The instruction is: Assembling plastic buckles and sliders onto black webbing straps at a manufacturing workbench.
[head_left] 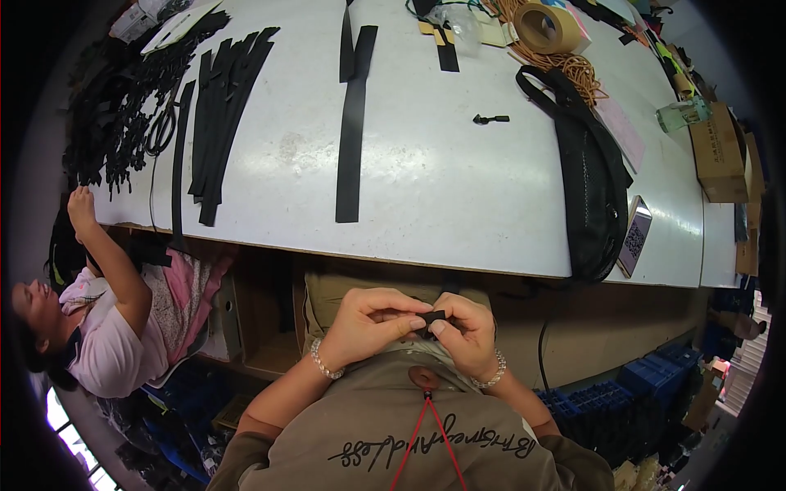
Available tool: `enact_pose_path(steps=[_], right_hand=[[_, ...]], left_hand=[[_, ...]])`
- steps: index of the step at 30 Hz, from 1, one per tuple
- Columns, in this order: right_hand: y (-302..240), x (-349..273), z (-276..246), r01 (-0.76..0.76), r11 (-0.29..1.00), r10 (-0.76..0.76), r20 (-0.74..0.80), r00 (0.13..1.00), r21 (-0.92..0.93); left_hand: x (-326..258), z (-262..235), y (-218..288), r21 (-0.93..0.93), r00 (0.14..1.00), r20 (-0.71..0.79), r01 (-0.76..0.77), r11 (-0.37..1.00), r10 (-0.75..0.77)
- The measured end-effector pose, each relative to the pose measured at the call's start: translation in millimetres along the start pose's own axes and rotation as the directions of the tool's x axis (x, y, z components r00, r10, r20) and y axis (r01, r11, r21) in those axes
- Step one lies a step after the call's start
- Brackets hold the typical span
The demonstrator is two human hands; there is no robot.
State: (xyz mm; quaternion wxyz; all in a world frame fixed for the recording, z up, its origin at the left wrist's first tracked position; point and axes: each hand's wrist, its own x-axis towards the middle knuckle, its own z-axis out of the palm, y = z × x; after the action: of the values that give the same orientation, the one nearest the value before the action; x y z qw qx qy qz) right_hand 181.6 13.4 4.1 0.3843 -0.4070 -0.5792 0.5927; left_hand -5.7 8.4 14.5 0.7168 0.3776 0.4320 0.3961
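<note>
Both hands meet close in front of the person's chest, below the near edge of the white table (458,196): the left hand (368,323) and the right hand (465,331) pinch a small black piece (432,316) between thumbs and fingertips, the fingers curled in around it so that only its top shows. Each wrist wears a beaded bracelet. Just beyond the hands, across the table edge, a long black strap (352,147) lies flat, running away from the person. Further off to the right of the hands, a black bag (594,188) hangs partly over the table edge, with a phone (634,236) just beside it. Beyond the bag lie a coil of orange cord (573,69) and a roll of tan tape (547,26), and a small black part (490,119) sits alone on the table between strap and bag. Far out to the left of the hands, a sheaf of black strips (225,106) is spread out, and another person (115,311) sits low beside the table, one hand raised to its edge.
</note>
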Motion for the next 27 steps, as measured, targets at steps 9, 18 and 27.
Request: enact_pose_path(steps=[9, 18, 27], right_hand=[[-17.2, 6.7, 9.8, 0.006, 0.998, -0.017, -0.181, 0.983, -0.061], [-14.6, 6.0, 9.5, 0.071, 0.992, -0.087, -0.165, 0.982, -0.102], [-15.5, 7.3, 8.1, 0.041, 0.994, -0.054, -0.122, 0.991, -0.102]], left_hand=[[-2.0, 1.1, 1.2, 0.18, 0.981, -0.084, -0.155, 0.971, 0.172], [-6.9, 10.3, -8.6, 0.133, 0.961, -0.189, -0.179, 0.975, 0.202], [-7.8, 14.7, -15.7, 0.102, 0.945, -0.208, -0.236, 0.966, 0.253]])
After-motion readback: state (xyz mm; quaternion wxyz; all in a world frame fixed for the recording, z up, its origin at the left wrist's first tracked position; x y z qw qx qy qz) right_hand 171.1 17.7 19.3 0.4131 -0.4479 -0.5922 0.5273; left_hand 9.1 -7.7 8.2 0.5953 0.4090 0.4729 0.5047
